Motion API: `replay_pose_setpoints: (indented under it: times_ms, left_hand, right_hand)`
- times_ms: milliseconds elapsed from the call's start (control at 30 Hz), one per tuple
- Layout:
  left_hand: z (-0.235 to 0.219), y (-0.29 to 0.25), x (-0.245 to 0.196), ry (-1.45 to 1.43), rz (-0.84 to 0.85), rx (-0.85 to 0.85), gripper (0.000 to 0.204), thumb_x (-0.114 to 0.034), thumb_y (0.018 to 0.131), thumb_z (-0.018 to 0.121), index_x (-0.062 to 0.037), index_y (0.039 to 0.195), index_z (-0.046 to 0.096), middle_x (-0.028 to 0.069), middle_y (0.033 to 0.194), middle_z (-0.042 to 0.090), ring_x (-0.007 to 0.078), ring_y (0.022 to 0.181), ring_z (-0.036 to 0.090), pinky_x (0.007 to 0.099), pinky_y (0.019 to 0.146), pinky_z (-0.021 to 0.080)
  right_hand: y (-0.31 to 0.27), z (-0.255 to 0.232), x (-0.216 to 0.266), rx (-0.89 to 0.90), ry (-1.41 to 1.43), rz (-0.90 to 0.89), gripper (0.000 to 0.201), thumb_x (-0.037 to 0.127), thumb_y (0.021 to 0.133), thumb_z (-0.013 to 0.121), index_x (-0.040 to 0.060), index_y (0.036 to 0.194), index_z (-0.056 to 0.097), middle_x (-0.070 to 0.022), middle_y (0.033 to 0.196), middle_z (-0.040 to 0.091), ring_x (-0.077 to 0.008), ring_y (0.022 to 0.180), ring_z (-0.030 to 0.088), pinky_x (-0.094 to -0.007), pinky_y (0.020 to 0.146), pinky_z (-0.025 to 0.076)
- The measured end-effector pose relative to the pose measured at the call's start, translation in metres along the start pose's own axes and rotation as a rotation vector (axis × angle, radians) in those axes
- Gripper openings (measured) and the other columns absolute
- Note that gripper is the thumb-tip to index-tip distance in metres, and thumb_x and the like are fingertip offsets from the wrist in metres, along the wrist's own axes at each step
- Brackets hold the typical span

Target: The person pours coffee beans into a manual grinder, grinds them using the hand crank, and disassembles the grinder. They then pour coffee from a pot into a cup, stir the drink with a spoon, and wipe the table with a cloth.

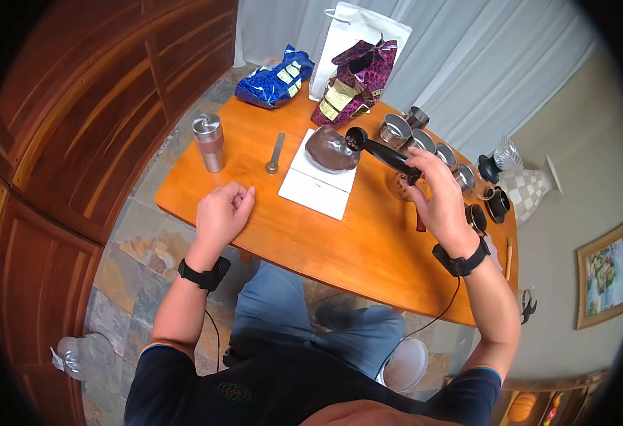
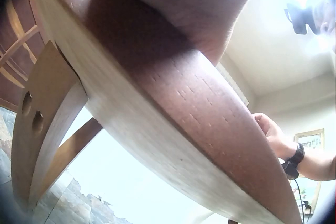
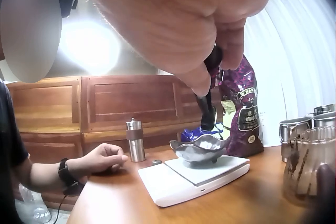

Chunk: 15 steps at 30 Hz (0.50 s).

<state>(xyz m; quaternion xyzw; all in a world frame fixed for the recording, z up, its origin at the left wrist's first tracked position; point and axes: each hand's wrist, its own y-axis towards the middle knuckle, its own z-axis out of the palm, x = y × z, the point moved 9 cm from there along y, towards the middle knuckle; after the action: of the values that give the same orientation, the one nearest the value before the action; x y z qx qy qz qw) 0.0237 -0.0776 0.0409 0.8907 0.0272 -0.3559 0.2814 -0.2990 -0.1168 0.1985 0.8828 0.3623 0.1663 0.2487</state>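
Note:
My right hand [image 1: 440,202] pinches the handle of a black scoop [image 1: 391,155], whose cup holds dark beans above the right edge of a wavy grey bowl [image 1: 329,150]. The bowl sits on a white scale [image 1: 315,190]. In the right wrist view, the scoop [image 3: 208,115] hangs tilted down from the fingers over the bowl [image 3: 199,150], not touching it. My left hand [image 1: 223,214] rests at the table's near edge with loosely curled fingers, holding nothing. The left wrist view shows mostly the table edge [image 2: 199,113].
A metal grinder [image 1: 210,143] and small spoon [image 1: 276,153] stand or lie left of the scale. Behind are a blue bag [image 1: 276,82], a purple bag [image 1: 357,85] and a white paper bag [image 1: 334,37]. Several metal cups [image 1: 395,130] and a glass vessel [image 3: 307,169] are at the right.

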Motion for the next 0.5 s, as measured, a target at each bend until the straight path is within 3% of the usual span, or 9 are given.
replay_pose_setpoints:
  times_ms: [100,267,500]
  left_hand:
    - [0.0,0.0,0.0,0.008,0.002,0.008,0.027,-0.023,0.091,0.073,-0.0053,0.073,0.063,0.009,0.062,0.061,0.028,0.058,0.062,0.0394,0.054,0.048]
    - [0.0,0.0,-0.001,0.009,-0.012,0.007,0.028,-0.023,0.091,0.073,-0.005,0.073,0.063,0.0091,0.062,0.061,0.0281,0.058,0.062,0.0395,0.054,0.048]
    - [0.0,0.001,-0.002,0.01,-0.014,0.011,0.028,-0.024,0.091,0.073,-0.0049,0.072,0.063,0.0096,0.062,0.061,0.0284,0.058,0.062,0.0398,0.054,0.048]
  right_hand:
    - [0.0,0.002,0.003,0.02,-0.003,-0.007,0.041,-0.001,0.081,0.077,0.0077,0.119,0.062,-0.0111,0.132,0.064,-0.0332,0.114,0.064,-0.0402,0.093,0.055]
    - [-0.003,0.008,0.015,0.025,-0.157,-0.186,0.047,-0.004,0.074,0.074,0.0078,0.118,0.063,-0.0095,0.132,0.064,-0.0296,0.113,0.064,-0.0395,0.091,0.056]
    - [-0.005,0.015,0.019,0.066,-0.251,-0.257,0.036,0.001,0.082,0.066,0.0071,0.117,0.064,-0.0093,0.134,0.062,-0.0312,0.115,0.062,-0.0409,0.094,0.054]
